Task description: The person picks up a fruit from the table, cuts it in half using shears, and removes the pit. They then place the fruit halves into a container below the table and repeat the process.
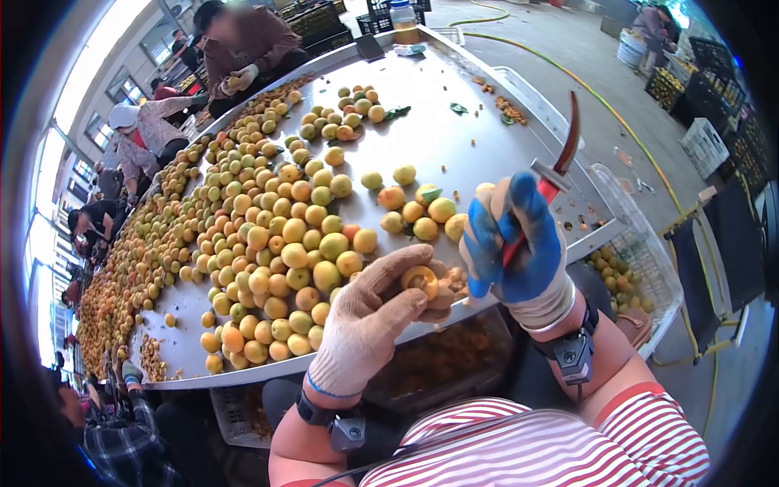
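Note:
In a tan, stained knit glove, my left hand holds a cut apricot between thumb and fingers, its opened face turned up. Just right of it, my right hand, in a blue-coated glove, is closed around the red handle of a curved knife. The blade points up and away from the fruit. Both hands are over the near edge of a metal table. A large heap of yellow-green and orange apricots lies left of my hands, and a few loose apricots lie just beyond them.
Below the table edge is a bin of fruit; a white crate with apricots stands at my right. Co-workers sit along the far left side. A jar, a yellow hose, a folding chair and stacked crates are around.

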`<action>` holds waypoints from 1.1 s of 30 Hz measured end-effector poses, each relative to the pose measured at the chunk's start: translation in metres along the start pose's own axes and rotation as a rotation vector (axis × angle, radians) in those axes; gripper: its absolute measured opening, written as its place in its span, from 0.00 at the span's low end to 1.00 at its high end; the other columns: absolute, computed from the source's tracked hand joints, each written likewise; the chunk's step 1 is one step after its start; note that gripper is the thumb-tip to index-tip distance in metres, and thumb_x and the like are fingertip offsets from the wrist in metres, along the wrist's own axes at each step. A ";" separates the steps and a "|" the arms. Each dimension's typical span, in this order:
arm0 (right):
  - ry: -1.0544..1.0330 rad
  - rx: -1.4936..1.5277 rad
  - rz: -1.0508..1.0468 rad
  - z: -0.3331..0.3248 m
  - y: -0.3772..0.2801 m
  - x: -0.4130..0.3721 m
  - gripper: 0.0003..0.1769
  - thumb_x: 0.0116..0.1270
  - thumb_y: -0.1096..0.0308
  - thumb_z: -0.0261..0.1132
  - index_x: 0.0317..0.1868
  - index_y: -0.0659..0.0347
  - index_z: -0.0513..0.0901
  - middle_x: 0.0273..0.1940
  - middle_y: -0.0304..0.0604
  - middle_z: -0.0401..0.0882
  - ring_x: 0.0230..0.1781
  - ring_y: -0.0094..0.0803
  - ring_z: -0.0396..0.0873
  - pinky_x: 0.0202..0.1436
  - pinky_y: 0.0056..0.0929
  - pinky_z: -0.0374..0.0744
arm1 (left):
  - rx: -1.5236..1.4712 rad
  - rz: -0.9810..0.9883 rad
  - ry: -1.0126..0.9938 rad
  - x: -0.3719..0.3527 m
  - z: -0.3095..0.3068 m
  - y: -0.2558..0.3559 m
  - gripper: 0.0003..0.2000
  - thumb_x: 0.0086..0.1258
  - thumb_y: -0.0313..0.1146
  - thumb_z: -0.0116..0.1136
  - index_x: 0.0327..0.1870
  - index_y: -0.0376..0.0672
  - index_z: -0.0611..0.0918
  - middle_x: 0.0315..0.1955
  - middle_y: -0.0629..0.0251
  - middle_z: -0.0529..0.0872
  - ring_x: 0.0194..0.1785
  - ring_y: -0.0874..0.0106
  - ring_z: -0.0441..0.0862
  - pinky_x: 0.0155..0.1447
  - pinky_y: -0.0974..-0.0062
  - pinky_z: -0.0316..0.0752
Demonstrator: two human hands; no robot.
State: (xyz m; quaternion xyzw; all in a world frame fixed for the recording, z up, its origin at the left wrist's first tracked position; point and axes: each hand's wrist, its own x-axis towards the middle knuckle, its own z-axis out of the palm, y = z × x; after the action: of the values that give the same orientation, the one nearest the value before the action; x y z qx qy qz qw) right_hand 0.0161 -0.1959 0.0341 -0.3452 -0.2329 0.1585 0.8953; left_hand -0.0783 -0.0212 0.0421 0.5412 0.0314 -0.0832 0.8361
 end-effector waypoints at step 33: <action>0.387 -0.153 -0.025 0.005 0.027 -0.008 0.16 0.81 0.51 0.58 0.42 0.54 0.74 0.19 0.31 0.57 0.13 0.22 0.56 0.18 0.24 0.57 | 1.015 0.625 0.128 0.008 0.017 -0.060 0.23 0.71 0.21 0.58 0.67 0.41 0.74 0.45 0.45 0.84 0.46 0.45 0.85 0.49 0.60 0.81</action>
State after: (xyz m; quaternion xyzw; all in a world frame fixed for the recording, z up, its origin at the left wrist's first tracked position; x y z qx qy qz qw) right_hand 0.0040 -0.1776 0.0161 -0.4335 -0.0723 0.0599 0.8963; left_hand -0.0816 -0.0616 -0.0063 0.8605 -0.1225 0.1948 0.4545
